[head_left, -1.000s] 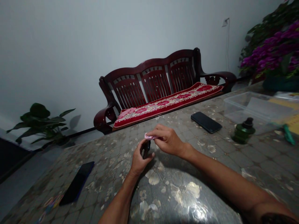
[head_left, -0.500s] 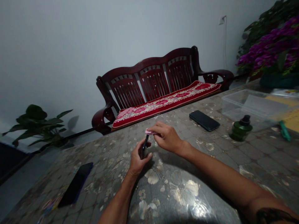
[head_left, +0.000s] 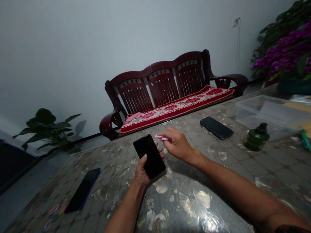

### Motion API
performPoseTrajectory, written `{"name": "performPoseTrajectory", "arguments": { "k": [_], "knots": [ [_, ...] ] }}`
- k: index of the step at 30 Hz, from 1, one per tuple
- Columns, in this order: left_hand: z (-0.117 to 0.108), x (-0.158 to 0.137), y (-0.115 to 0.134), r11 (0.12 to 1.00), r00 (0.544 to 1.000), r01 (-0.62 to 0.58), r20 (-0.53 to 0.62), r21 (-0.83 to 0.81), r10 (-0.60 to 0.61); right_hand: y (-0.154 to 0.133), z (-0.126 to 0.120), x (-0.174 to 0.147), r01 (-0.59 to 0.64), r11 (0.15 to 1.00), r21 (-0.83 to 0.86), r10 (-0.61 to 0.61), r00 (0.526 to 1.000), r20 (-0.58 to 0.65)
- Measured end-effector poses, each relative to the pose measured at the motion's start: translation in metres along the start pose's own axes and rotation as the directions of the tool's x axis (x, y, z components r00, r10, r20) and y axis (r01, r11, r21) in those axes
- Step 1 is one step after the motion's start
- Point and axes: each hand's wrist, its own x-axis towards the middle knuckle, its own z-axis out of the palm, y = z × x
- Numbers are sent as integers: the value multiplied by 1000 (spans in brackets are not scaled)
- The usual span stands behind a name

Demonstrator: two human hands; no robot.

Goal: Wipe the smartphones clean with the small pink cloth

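A black smartphone is gripped in my left hand, its dark screen turned up toward me. The thumb lies over one long edge and the fingers come round the other. Just right of the phone's upper end, my right hand pinches a small folded pink cloth. A narrow gap shows between cloth and phone. Another dark phone lies flat beyond my right hand. At the left, a phone with a blue-purple edge rests on the patterned tablecloth.
On the right stand a green bottle with a black cap and a clear plastic box. A green object lies by the box. Colourful loops sit at the left. Past the table is a wooden bench.
The phone in my left hand has turned from edge-on to screen facing me. My right hand with the cloth has come away from the phone's top edge. The view has shifted slightly.
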Motion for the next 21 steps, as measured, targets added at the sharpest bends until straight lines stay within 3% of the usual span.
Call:
{"name": "performPoseTrajectory", "arguments": {
  "k": [5,15,21],
  "knots": [
    [-4,5,3,977,1000,14,-24,-212,-20,-7,4,-4,78,997,29,-78,997,9],
    [-6,11,1,891,988,7,-134,-454,-76,-10,18,-18,168,981,99,-179,977,117],
    [-13,11,-5,893,984,56,-125,-446,-124,-12,23,-24,210,972,108,-227,955,189]
  ]
}}
